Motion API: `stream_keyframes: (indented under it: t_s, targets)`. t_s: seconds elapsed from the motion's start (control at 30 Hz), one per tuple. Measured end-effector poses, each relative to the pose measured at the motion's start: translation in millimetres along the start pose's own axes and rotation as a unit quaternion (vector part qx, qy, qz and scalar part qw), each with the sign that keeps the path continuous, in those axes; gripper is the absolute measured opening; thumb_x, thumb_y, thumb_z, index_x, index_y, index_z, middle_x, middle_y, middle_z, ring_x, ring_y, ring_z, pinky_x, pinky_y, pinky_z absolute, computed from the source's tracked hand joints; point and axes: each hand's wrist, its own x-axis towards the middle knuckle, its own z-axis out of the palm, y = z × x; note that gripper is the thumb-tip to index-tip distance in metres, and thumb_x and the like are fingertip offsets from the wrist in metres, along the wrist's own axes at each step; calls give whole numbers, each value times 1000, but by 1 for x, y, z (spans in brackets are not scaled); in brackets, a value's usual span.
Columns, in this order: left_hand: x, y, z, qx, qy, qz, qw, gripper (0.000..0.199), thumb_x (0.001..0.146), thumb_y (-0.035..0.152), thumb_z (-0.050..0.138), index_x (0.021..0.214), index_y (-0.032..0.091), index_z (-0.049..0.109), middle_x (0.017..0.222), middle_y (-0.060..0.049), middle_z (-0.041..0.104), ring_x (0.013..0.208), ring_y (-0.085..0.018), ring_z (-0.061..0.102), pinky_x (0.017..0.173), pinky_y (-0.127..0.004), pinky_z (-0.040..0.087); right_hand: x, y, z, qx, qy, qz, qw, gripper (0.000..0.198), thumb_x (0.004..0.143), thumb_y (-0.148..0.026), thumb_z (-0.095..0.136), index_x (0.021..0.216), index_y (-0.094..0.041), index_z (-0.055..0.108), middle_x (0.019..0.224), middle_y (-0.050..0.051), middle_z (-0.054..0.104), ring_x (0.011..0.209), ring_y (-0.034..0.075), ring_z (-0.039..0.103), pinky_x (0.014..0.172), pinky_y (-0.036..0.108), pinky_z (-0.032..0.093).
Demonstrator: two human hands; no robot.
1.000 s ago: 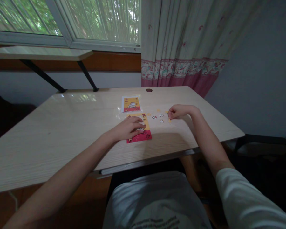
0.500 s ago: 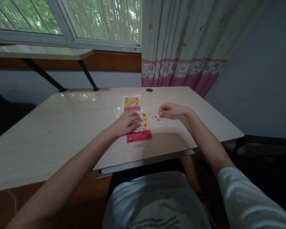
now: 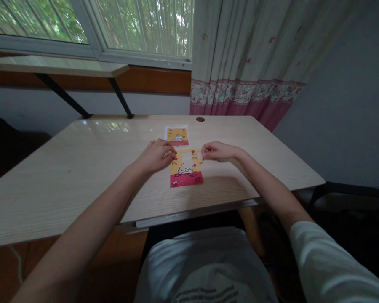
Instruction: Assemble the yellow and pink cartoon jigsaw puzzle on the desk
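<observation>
A jigsaw puzzle [image 3: 187, 178], yellow above and red below with a white animal, lies on the desk. A pale gap shows in its upper middle. At its upper left edge rests my left hand [image 3: 158, 155], palm down, fingers bent and slightly apart, holding nothing I can see. My right hand [image 3: 217, 151] is closed in a pinch just beyond the puzzle's right edge. A small pale yellowish puzzle piece [image 3: 200, 156] shows at its fingertips. Loose pieces near that hand are mostly hidden by it. Behind the puzzle lies a picture card [image 3: 177, 135] with a similar design.
The light wooden desk [image 3: 97, 172] has a round cable hole [image 3: 200, 119] at its back. A raised shelf [image 3: 60, 65] on black supports stands at the back left. A curtain [image 3: 240, 84] hangs behind, beside the window [image 3: 145, 29].
My left hand has drawn back and left off the puzzle's middle, uncovering the gap. My right hand has moved left from the loose pieces to the puzzle's right edge.
</observation>
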Motion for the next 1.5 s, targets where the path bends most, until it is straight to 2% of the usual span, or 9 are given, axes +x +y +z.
stream_keyframes:
  t_s: [0.23, 0.47, 0.67, 0.8, 1.0, 1.13, 1.23, 1.37, 1.5]
  targets:
    - [0, 0, 0, -1, 1, -6, 1000, 28, 94, 33, 50, 101, 22, 74, 109, -10, 69, 105, -27, 59, 95, -45, 43, 21, -12, 22, -101, -14, -42, 994, 16, 92, -29, 55, 86, -15, 59, 79, 3, 61, 71, 14, 48, 67, 27, 37]
    - [0, 4, -3, -1, -7, -12, 1000, 28, 93, 32, 51, 101, 20, 75, 109, -11, 69, 106, -29, 59, 95, -46, 42, 24, -17, 28, -119, -18, -49, 992, 16, 93, -30, 53, 88, -16, 59, 81, 4, 64, 71, 14, 49, 66, 27, 38]
    - [0, 9, -7, 1, -14, -27, 1000, 28, 93, 30, 51, 101, 19, 75, 111, -12, 69, 107, -29, 59, 96, -47, 42, -1, -5, -15, -89, 11, -30, 996, 20, 89, -33, 56, 91, -14, 62, 82, 4, 64, 73, 14, 52, 67, 26, 40]
    - [0, 8, -7, -2, -15, -27, 1000, 27, 92, 30, 51, 102, 20, 75, 112, -11, 69, 109, -30, 58, 96, -48, 41, -32, 19, -54, -97, -24, 52, 994, 25, 83, -38, 63, 86, -13, 67, 78, 4, 66, 71, 14, 53, 67, 26, 41]
    - [0, 2, -1, 2, -10, -15, 1000, 28, 93, 33, 51, 101, 20, 74, 110, -12, 70, 107, -30, 59, 93, -49, 43, -47, 41, -58, -121, -57, 166, 977, 20, 75, -34, 68, 72, -15, 69, 67, 2, 64, 64, 13, 51, 61, 26, 39]
    - [-1, -2, 0, 0, -4, -9, 1000, 26, 94, 34, 51, 101, 22, 74, 110, -10, 71, 107, -29, 59, 94, -48, 42, -43, 44, -57, -143, -25, 172, 974, 18, 76, -33, 68, 77, -15, 72, 72, 3, 67, 66, 13, 53, 62, 26, 40]
    - [-1, -3, 0, -4, -6, -11, 1000, 28, 94, 35, 50, 102, 22, 74, 111, -11, 70, 108, -30, 58, 95, -49, 41, -48, 49, -69, -175, 53, 174, 968, 18, 79, -28, 65, 86, -14, 73, 81, 6, 71, 70, 15, 57, 66, 26, 42]
    - [-1, -3, 0, 2, -9, -18, 1000, 32, 94, 37, 49, 102, 20, 74, 112, -12, 70, 109, -31, 59, 96, -51, 41, -62, 63, -89, -265, 155, 229, 924, 16, 79, -19, 64, 90, -14, 74, 87, 9, 72, 74, 17, 59, 68, 27, 42]
    - [-1, -3, 0, 3, -10, -14, 1000, 35, 94, 37, 46, 102, 20, 75, 111, -13, 70, 109, -33, 59, 95, -52, 42, -73, 77, -99, -278, 185, 273, 902, 15, 79, -17, 63, 88, -14, 74, 88, 11, 72, 76, 18, 59, 68, 27, 42]
